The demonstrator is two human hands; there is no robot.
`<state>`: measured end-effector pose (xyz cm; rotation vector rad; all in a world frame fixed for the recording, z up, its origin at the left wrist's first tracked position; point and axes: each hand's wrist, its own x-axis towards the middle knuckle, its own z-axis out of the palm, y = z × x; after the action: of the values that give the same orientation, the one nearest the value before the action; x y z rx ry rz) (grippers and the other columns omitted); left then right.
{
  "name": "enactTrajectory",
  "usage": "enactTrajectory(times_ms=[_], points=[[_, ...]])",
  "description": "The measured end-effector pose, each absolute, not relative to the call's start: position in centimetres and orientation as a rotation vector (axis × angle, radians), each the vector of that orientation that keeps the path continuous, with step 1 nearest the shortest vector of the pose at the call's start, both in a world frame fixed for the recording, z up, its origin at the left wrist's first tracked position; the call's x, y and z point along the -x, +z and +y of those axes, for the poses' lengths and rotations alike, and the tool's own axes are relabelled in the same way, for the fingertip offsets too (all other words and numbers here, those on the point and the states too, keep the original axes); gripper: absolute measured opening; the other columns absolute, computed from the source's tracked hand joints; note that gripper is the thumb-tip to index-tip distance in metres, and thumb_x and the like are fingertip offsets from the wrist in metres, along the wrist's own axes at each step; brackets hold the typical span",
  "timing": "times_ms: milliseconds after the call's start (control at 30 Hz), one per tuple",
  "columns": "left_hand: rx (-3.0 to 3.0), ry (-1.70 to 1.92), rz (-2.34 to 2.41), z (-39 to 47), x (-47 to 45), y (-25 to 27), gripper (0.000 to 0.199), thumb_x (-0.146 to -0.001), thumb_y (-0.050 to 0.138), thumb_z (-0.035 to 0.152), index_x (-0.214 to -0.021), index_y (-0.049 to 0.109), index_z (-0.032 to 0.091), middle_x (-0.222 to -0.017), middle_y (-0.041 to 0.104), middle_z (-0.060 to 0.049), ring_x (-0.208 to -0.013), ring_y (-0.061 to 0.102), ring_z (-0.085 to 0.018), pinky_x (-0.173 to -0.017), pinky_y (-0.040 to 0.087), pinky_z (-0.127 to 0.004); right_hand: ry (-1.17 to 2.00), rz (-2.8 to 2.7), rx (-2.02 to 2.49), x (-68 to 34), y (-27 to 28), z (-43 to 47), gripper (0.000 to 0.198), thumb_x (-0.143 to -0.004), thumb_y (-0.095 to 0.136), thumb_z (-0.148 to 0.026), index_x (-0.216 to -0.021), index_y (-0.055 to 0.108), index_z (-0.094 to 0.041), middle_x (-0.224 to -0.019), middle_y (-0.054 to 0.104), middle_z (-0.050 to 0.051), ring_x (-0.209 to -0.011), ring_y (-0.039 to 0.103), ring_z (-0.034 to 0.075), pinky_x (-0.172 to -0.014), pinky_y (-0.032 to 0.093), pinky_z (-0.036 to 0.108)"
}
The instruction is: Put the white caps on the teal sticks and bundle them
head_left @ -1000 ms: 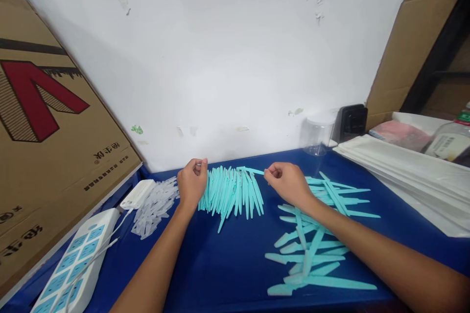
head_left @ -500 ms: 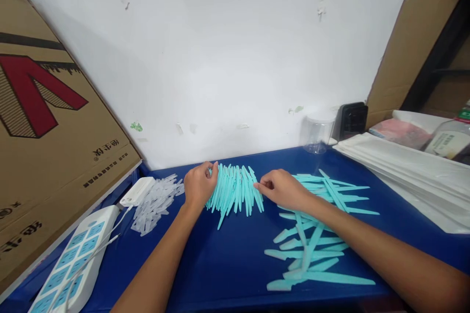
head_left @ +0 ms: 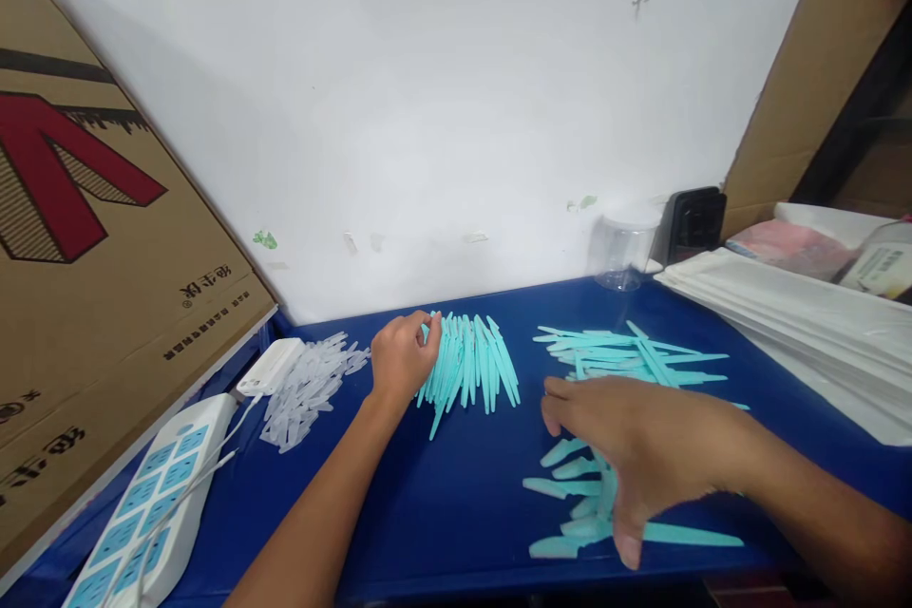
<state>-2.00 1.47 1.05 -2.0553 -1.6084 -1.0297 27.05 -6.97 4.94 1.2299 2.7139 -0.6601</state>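
My left hand (head_left: pixel 406 356) rests at the left end of a neat row of turquoise eyebrow razors (head_left: pixel 484 366). Its fingers are curled and closed against the row's edge; whatever they hold is hidden. Over the looser razors (head_left: pixel 562 546) on the right, my right hand (head_left: pixel 627 442) hovers palm down with thumb and fingers spread, slightly blurred, covering part of that heap. Several of those razors lie crossed over each other, more of them (head_left: pixel 605 351) beyond the hand. Left of my left hand is a pile of small clear plastic pieces (head_left: pixel 310 394).
Left stand a white power strip (head_left: pixel 153 503) with a cable, a small white box-shaped device (head_left: pixel 271 366) and a large cardboard box (head_left: pixel 106 304). Against the back wall are a clear jar (head_left: pixel 625 252) and a black holder (head_left: pixel 694 223). White sheets (head_left: pixel 798 323) are stacked right, on the blue table (head_left: pixel 442 532).
My right hand has left the row's right end, moved right and nearer to me, and spread its fingers over the loose razors. My left hand stays by the row. The view shifted slightly.
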Motion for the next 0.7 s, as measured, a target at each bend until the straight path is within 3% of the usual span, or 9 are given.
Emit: enactTrajectory(times_ms=[67, 133, 300, 500, 567, 700], points=[[2.072, -1.009, -1.597, 1.5, 1.9, 0.9, 0.037, -0.098, 0.051, 0.042, -0.072, 0.066, 0.02, -0.055, 0.053, -0.001, -0.055, 0.048, -0.015, -0.059, 0.028, -0.029, -0.552, 2.738, -1.265, -27.1, 4.5, -7.7, 0.094, -0.037, 0.097, -0.044, -0.123, 0.067, -0.021, -0.141, 0.055, 0.019, -0.114, 0.062, 0.043, -0.082, 0.05, 0.039], [2.084, -0.998, -1.589, 1.5, 1.9, 0.8, 0.038, -0.099, 0.05, 0.042, -0.073, 0.066, 0.02, -0.055, 0.053, -0.001, -0.056, 0.049, -0.016, -0.059, 0.029, -0.029, -0.473, 2.759, -1.334, -27.0, 4.2, -7.7, 0.092, -0.039, 0.098, -0.035, -0.124, 0.067, -0.022, -0.146, 0.051, 0.02, -0.12, 0.06, 0.044, -0.088, 0.05, 0.04], [2.124, -1.029, -1.569, 1.2, 1.6, 0.8, 0.037, -0.099, 0.05, 0.042, -0.074, 0.066, 0.02, -0.055, 0.053, -0.001, -0.056, 0.049, -0.016, -0.059, 0.028, -0.029, -0.582, 2.623, -1.351, -26.7, 4.5, -5.5, 0.044, -0.053, 0.093, -0.028, -0.09, 0.07, -0.023, -0.111, 0.068, 0.009, -0.095, 0.069, 0.034, -0.07, 0.046, 0.034], [2.183, -1.051, -1.561, 1.2, 1.4, 0.5, 0.036, -0.099, 0.05, 0.039, -0.073, 0.065, 0.02, -0.055, 0.052, 0.0, -0.057, 0.049, -0.016, -0.059, 0.028, -0.028, -0.633, 2.699, -1.302, -26.8, 4.7, -3.6, 0.025, -0.074, 0.08, -0.035, -0.089, 0.066, -0.022, -0.098, 0.065, 0.006, -0.082, 0.064, 0.026, -0.061, 0.038, 0.031], [2.219, -1.049, -1.539, 1.2, 1.3, 0.3, 0.035, -0.099, 0.051, 0.038, -0.073, 0.064, 0.02, -0.056, 0.052, 0.0, -0.057, 0.05, -0.016, -0.06, 0.029, -0.028, -0.573, 2.759, -1.256, -26.9, 4.5, -3.3, 0.02, -0.082, 0.073, -0.038, -0.087, 0.066, -0.02, -0.096, 0.064, 0.007, -0.083, 0.062, 0.026, -0.064, 0.04, 0.032], [2.283, -1.053, -1.507, 1.0, 1.0, 0.1, 0.035, -0.099, 0.05, 0.038, -0.072, 0.063, 0.02, -0.056, 0.051, 0.001, -0.058, 0.05, -0.016, -0.061, 0.031, -0.028, -0.476, 2.809, -1.2, -26.8, 3.7, -3.0, 0.026, -0.093, 0.061, -0.041, -0.099, 0.065, -0.016, -0.108, 0.064, 0.015, -0.104, 0.061, 0.034, -0.084, 0.046, 0.04]])
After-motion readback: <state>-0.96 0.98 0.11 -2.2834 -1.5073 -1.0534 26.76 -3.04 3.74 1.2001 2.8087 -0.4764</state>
